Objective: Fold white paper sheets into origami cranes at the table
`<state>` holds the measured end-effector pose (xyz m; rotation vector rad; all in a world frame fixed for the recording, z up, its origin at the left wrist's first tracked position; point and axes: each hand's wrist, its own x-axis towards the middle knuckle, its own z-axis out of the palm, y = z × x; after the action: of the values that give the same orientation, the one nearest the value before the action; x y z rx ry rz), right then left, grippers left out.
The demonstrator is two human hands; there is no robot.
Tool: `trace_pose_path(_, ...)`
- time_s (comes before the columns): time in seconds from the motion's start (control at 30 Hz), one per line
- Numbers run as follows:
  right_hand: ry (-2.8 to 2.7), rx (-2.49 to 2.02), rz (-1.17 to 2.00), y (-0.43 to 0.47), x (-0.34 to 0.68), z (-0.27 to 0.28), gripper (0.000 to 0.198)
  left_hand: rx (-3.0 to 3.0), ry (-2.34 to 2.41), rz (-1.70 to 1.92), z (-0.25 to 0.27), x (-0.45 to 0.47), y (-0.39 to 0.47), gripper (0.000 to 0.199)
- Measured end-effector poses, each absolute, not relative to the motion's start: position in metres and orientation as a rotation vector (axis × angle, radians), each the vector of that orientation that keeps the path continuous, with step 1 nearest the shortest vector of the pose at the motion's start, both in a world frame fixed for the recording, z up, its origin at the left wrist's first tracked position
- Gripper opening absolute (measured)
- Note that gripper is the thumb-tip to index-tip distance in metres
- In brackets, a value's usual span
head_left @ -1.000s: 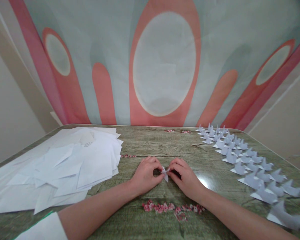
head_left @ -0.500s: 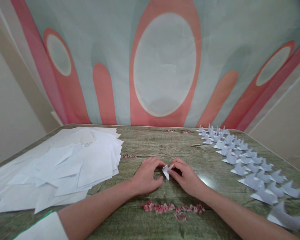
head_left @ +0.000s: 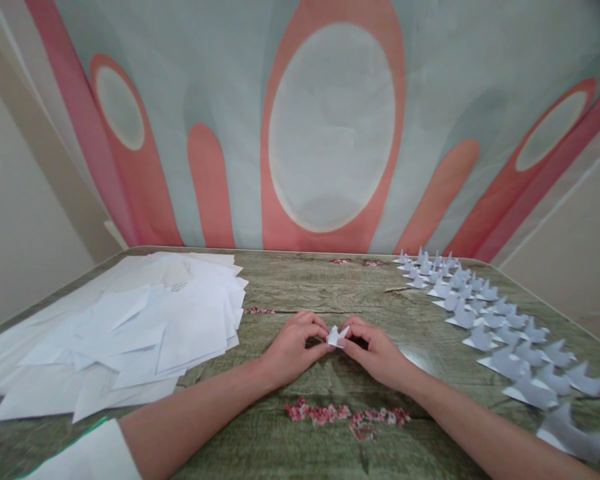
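A small folded white paper bird (head_left: pixel 337 337) is held between my two hands over the middle of the table. My left hand (head_left: pixel 300 348) pinches its left side, thumb below and fingers above. On the other side, my right hand (head_left: pixel 375 351) grips the pointed right part between thumb and fingertips. The fingers cover some of the folds. Off to the right stand rows of similar folded paper birds (head_left: pixel 505 360), apart from my hands.
A wide, loose heap of white paper sheets (head_left: pixel 130 327) covers the left of the wood-patterned table (head_left: pixel 290 280). Pink flower prints (head_left: pixel 347 417) mark the tabletop. Behind the far edge hangs a backdrop (head_left: pixel 330 133) with red and pale shapes.
My left thumb has moved up to the folded paper and now presses on it. The downward-pointing flap no longer shows, and the piece looks more compact.
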<state>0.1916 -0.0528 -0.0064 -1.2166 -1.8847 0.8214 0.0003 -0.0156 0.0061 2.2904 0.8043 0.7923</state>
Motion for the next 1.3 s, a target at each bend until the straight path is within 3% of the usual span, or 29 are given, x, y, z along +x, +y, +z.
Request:
trace_pose_path(0.77,-1.831,-1.216,0.873,-0.052,0.194,-0.003,0.022,2.251,0.767,0.737,0.013,0.0,-0.016,0.023)
trace_pose_path(1.07,-1.821,-1.231,0.698,-0.053,0.191,-0.01,0.014,2.215,0.845,0.838,0.005,0.0,-0.014,0.006)
trace_pose_path(1.3,-1.711,-1.337,0.612,-0.052,0.19,-0.016,0.003,2.279,0.857,0.783,0.004,0.0,-0.015,0.011)
